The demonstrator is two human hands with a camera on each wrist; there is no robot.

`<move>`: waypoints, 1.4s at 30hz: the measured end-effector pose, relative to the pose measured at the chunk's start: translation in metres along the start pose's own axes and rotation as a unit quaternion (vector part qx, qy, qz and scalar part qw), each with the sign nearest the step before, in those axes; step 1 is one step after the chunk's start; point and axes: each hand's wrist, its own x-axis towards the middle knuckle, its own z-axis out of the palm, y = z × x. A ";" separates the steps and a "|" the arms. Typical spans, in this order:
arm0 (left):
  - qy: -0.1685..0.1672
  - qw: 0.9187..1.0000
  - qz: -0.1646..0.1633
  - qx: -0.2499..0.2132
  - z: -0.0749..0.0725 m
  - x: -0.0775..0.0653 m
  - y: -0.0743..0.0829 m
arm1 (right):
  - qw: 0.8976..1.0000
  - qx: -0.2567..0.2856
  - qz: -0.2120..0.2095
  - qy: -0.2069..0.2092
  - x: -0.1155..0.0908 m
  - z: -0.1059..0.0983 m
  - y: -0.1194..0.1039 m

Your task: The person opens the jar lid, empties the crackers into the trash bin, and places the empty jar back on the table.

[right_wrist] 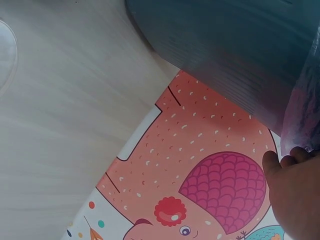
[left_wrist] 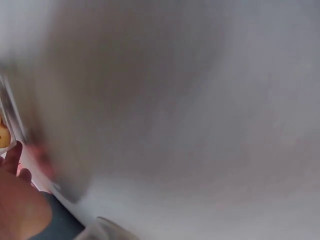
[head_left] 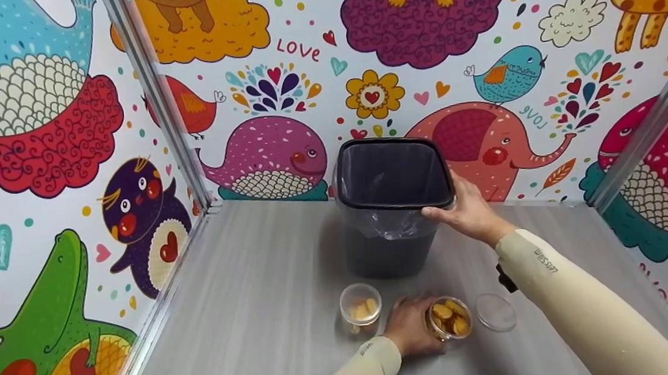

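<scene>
My left hand (head_left: pixel 412 329) holds a clear round jar (head_left: pixel 469 329) of golden-brown, biscuit-like pieces (head_left: pixel 452 317) from its left side. At the edge of the left wrist view, fingertips (left_wrist: pixel 15 155) lie against the jar wall. My right hand (head_left: pixel 468 208) grips the right side of a dark trash bin (head_left: pixel 386 256) near its rim, the thumb over the top edge. A thin clear liner (head_left: pixel 390 225) is folded down outside the rim. In the right wrist view, the fingers (right_wrist: pixel 272 162) curl in at the liner and bin side.
A second clear jar (head_left: pixel 360 301) with pale yellow pieces stands left of my left hand. On the right, a clear round lid (head_left: pixel 496 313) lies on the grey table (head_left: pixel 261 317). Printed cartoon panels (head_left: pixel 282 156) in metal frames stand behind the bin and along both sides.
</scene>
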 end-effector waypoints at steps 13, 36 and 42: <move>0.025 0.999 0.028 -0.038 0.000 -0.002 0.001 | 1.000 0.000 0.011 -0.001 -0.001 0.001 -0.001; 0.003 0.982 -0.072 -0.176 -0.003 -0.009 0.009 | 1.000 0.016 -0.008 -0.007 0.000 0.005 0.000; -0.002 0.969 -0.070 -0.236 -0.032 -0.014 0.021 | 1.000 -0.017 0.014 -0.019 -0.002 -0.004 0.001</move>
